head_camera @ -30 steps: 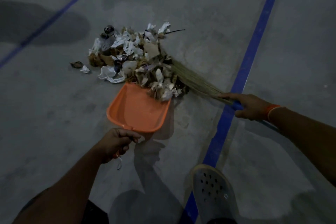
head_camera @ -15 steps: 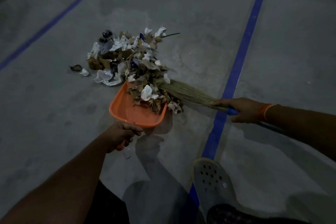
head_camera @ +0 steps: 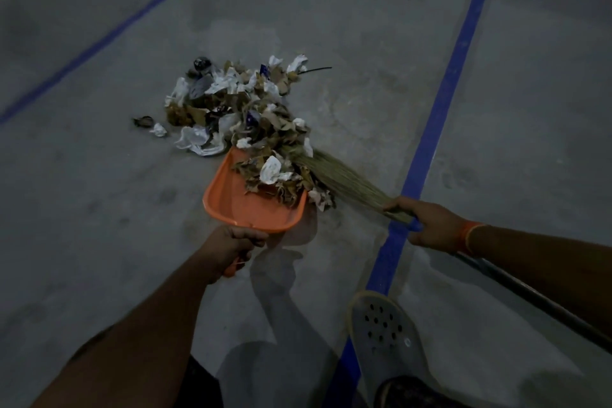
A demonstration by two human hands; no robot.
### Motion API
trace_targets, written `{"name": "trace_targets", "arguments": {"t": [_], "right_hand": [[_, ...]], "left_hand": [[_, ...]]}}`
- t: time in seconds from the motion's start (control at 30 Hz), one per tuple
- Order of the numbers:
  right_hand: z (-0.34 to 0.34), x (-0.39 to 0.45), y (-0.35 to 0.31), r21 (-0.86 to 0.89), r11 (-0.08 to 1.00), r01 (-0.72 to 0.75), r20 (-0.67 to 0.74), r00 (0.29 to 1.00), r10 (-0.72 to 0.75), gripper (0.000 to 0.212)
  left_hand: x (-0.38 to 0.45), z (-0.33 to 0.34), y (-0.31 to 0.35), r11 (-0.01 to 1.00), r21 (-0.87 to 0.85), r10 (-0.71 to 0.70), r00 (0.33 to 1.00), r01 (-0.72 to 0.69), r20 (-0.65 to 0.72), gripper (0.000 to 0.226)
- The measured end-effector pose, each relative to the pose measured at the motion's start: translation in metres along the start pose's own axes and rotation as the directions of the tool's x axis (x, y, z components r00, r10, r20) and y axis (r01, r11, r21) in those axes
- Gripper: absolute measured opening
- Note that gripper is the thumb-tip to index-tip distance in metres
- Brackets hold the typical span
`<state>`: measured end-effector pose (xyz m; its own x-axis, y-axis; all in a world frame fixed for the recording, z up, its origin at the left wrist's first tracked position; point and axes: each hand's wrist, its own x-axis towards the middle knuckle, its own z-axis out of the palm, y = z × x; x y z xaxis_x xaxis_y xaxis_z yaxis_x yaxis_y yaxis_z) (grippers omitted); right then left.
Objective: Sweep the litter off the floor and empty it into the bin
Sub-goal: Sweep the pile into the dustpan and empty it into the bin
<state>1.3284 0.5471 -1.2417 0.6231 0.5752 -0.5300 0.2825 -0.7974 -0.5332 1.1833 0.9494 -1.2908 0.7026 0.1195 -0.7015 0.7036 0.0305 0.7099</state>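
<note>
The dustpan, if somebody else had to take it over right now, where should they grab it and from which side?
Probably by the handle at the near end of the dustpan, where the left hand already grips it, coming from the person's side. The far lip is open and lies under the litter, and the broom crowds the right wall.

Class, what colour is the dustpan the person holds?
Orange: the dustpan, gripped by the left hand, shows plainly in the head view.

Heap of dry leaves and crumpled paper litter (head_camera: 245,109) on grey floor, near edge spilling into tilted orange dustpan (head_camera: 231,202) under straw broom (head_camera: 344,182).
</note>
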Motion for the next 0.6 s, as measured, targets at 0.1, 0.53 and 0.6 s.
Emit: {"name": "trace_targets", "arguments": {"t": [0.1, 0.53, 0.6], "right_hand": [[0.01, -0.01, 0.0, 0.039, 0.999, 0.028, -0.018, 0.999, -0.027, 0.069], [0.023, -0.053, 0.017, 0.168, 0.978, 0.127, -0.054, 0.991, -0.12, 0.074], [0.023, -0.059, 0.02, 0.192, 0.972, 0.135, -0.084, 0.989, -0.12, 0.077]], "left_hand": [[-0.001, 0.007, -0.004, 0.998, -0.061, 0.017, 1.0, -0.017, -0.011, 0.035], [0.005, 0.012, -0.008, 0.99, -0.138, 0.008, 1.0, -0.011, -0.021, 0.039], [0.005, 0.01, -0.01, 0.991, -0.131, 0.012, 1.0, -0.015, -0.025, 0.038]]}}
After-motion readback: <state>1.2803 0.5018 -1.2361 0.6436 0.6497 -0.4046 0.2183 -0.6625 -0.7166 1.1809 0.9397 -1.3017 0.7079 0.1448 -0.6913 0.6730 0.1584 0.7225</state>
